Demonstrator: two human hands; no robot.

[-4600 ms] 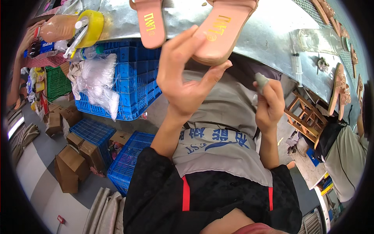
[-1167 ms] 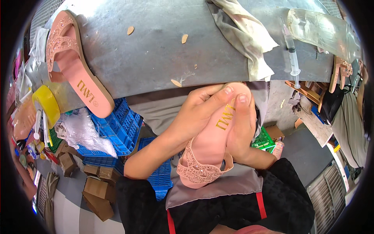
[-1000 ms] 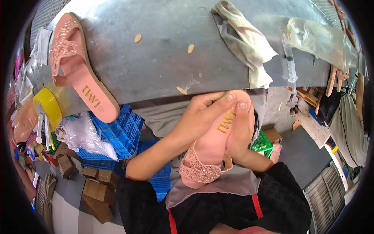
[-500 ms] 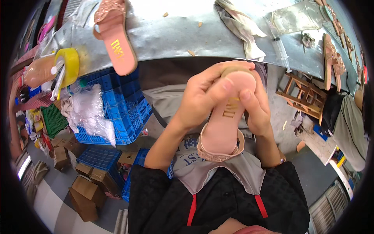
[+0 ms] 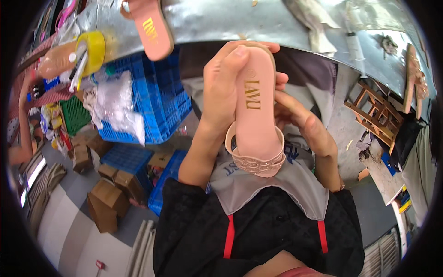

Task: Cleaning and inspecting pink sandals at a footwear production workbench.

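Note:
A pink slide sandal is held up in front of my chest, its insole facing me. The heel end points away and the glittery woven strap is nearest me. My left hand is closed round the heel end, thumb on the insole's edge and fingers wrapped underneath. My right hand is beside the sandal's right edge with its fingers apart; some fingertips are hidden behind the sole, and I cannot tell whether they touch it. A similar pink sandal lies on the metal table, its heel over the near edge.
The metal table crosses the far side, bearing a grey cloth, a syringe and more sandals at right. A yellow tape roll sits left. Blue crates, cardboard boxes and a wooden stool stand below.
The sandal has shifted left and turned more upright. My right hand has let go of the heel and moved to the sandal's right side; my left hand keeps its hold. The view has shifted.

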